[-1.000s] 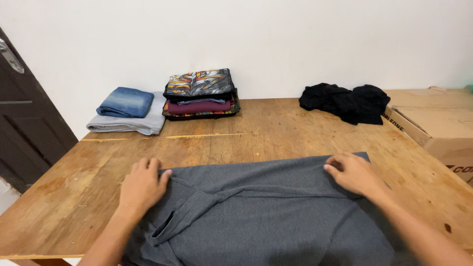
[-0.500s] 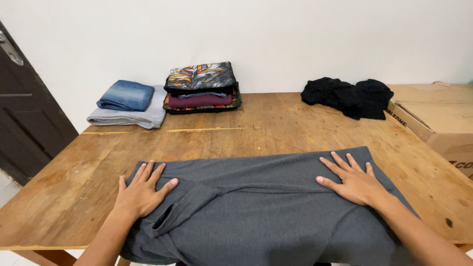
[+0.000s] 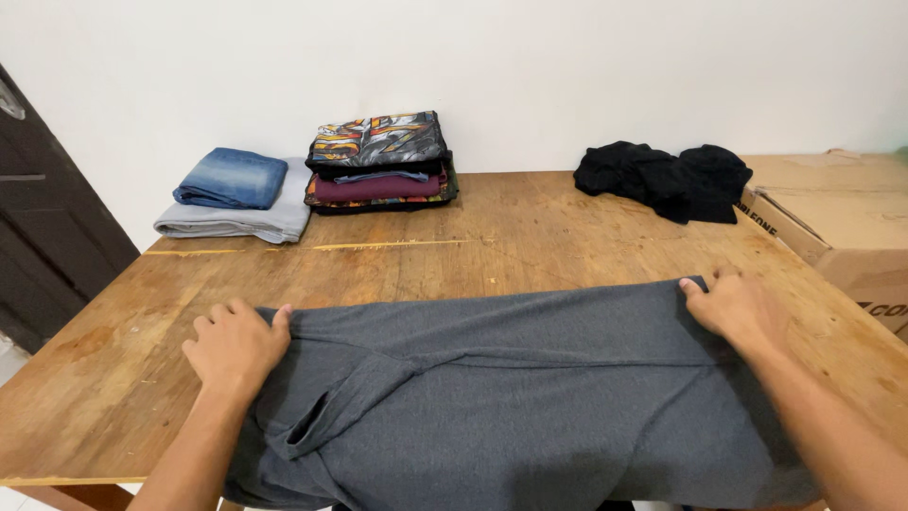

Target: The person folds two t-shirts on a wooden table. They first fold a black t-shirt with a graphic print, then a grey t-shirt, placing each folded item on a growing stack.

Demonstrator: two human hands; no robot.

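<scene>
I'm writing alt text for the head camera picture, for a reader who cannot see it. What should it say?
Two bare hands grip the far corners of a grey garment spread on a wooden table: the left hand at its left corner, the right hand at its right. Behind lie folded jeans, a stack of folded clothes, a black heap and a cardboard box.

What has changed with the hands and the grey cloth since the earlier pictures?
Both hands, left and right, were lying flat on the grey cloth; now they have moved out to its far corners and grip the edge. The folded stacks and black clothes stayed put.
</scene>
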